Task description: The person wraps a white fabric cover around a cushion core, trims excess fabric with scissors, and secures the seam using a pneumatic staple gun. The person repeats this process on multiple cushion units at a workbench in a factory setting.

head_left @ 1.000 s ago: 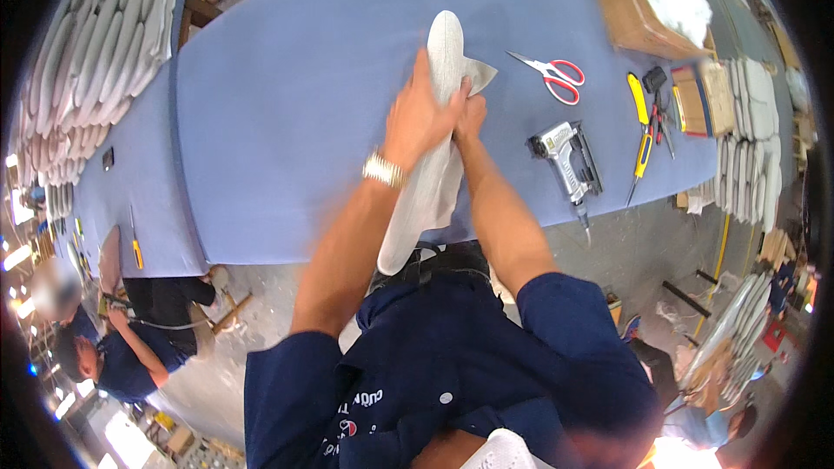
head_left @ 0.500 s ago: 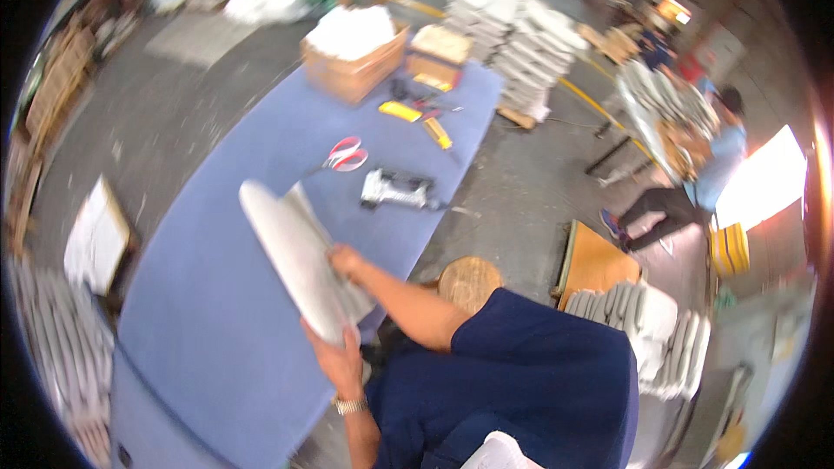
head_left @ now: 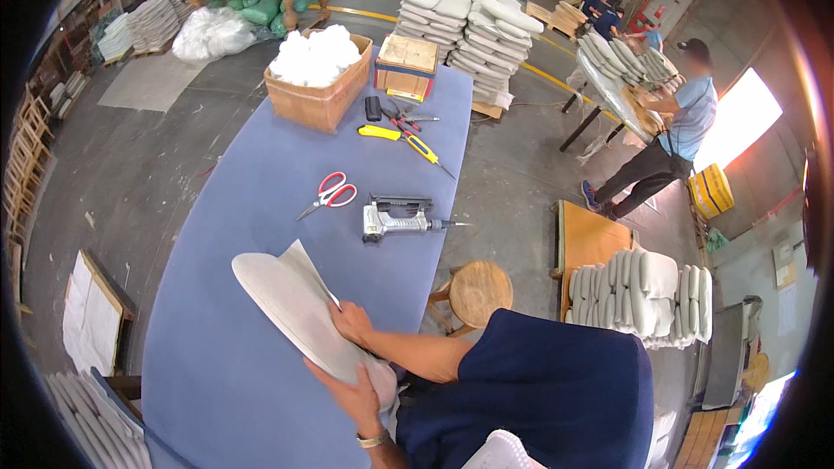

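Holding a pale grey padded panel [head_left: 282, 302] at a slant over the near part of the blue worktop [head_left: 252, 200], the person has both hands on it. The left hand [head_left: 354, 395] clasps the near end, its fingers along the left edge; the right hand [head_left: 351, 323] closes on the right edge, close to where a pointed cloth flap [head_left: 301, 262] stands out.

As for progress, grey cloth already lies fairly smooth over the broad upper face, and the far end looks neatly rounded. The flap hangs free of the body, so the covering seems only partly secured. The underside is hidden, and whether anything is fastened there cannot be told.

No tool is in use: the silver staple gun [head_left: 393, 219] and the red-handled scissors [head_left: 330, 194] lie beyond the panel, apart from both hands. Farther off rest a yellow utility knife [head_left: 379, 132], a yellow-handled screwdriver [head_left: 420, 148] and pliers [head_left: 401, 118], near a cardboard box [head_left: 317, 104] of white stuffing. Behind the worktop, stacked grey cushions [head_left: 434, 19] look fully covered, a state this panel appears short of.
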Action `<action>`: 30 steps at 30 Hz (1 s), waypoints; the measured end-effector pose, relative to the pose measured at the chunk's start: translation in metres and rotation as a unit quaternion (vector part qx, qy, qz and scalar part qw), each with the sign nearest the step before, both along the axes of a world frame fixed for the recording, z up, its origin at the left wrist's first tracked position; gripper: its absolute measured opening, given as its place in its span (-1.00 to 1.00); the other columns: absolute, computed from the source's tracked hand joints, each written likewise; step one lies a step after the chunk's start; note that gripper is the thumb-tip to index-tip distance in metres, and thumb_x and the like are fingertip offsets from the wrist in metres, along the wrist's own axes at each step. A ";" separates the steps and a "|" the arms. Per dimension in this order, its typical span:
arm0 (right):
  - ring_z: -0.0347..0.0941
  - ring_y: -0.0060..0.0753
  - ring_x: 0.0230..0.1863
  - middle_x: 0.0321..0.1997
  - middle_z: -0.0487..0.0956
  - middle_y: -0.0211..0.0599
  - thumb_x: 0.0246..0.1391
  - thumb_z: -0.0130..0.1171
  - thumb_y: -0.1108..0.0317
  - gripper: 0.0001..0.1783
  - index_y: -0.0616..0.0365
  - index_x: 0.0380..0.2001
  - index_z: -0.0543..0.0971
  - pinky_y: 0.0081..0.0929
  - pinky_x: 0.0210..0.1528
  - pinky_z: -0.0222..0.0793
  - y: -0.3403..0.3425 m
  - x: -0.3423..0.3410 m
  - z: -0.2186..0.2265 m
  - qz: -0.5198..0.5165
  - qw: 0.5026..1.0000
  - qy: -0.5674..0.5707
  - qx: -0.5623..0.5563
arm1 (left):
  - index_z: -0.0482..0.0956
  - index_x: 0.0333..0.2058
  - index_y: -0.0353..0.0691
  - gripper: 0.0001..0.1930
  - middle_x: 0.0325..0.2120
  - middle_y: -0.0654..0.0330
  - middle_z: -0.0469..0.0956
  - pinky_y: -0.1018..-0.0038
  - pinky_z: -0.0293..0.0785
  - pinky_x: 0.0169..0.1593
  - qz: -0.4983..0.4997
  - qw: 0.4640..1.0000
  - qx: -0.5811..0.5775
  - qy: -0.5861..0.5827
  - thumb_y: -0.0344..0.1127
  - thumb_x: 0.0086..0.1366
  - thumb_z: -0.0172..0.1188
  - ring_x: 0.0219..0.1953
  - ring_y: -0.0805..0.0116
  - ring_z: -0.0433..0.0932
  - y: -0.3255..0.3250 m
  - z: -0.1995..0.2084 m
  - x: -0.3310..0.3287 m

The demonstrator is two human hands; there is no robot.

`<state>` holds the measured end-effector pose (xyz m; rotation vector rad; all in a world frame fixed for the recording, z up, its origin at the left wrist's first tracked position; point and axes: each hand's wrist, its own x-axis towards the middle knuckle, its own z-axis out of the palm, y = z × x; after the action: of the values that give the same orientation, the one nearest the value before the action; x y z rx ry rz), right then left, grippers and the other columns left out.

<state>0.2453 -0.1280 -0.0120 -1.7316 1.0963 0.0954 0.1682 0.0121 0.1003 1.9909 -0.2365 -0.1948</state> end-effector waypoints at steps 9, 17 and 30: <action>0.58 0.38 0.04 -0.03 0.65 0.27 0.39 -0.15 -0.13 -0.37 0.23 0.01 0.62 0.21 0.14 0.45 0.001 0.004 0.020 0.043 0.998 0.047 0.010 | -0.25 0.52 -0.33 -0.05 0.50 -0.24 -0.02 0.19 -0.02 0.53 -0.012 0.995 -0.074 0.068 -0.53 0.31 0.16 0.52 -0.09 0.06 -0.037 -0.005 0.210; 0.57 0.38 -0.01 -0.10 0.66 0.24 0.40 -0.13 -0.09 -0.43 0.17 -0.01 0.62 0.21 0.07 0.44 0.007 0.002 0.014 0.033 0.999 0.024 -0.001 | -0.03 0.50 -0.33 -0.19 0.51 -0.17 0.00 0.20 -0.05 0.55 0.005 0.995 0.089 0.050 -0.38 0.38 0.17 0.54 -0.08 0.02 -0.049 -0.007 0.293; 0.58 0.30 0.10 0.03 0.64 0.23 0.33 -0.03 -0.10 -0.41 0.20 0.07 0.59 0.17 0.16 0.46 0.009 -0.001 0.026 -0.018 0.997 -0.031 0.066 | -0.04 0.48 -0.43 -0.11 0.43 -0.28 0.14 0.12 0.18 0.44 0.010 0.999 -0.026 0.044 -0.43 0.27 0.25 0.40 -0.14 0.27 0.016 0.007 0.033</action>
<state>0.2444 -0.1189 0.0137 -1.5857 1.0515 0.0886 0.2012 0.0278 0.1073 1.9271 -0.1638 -0.2619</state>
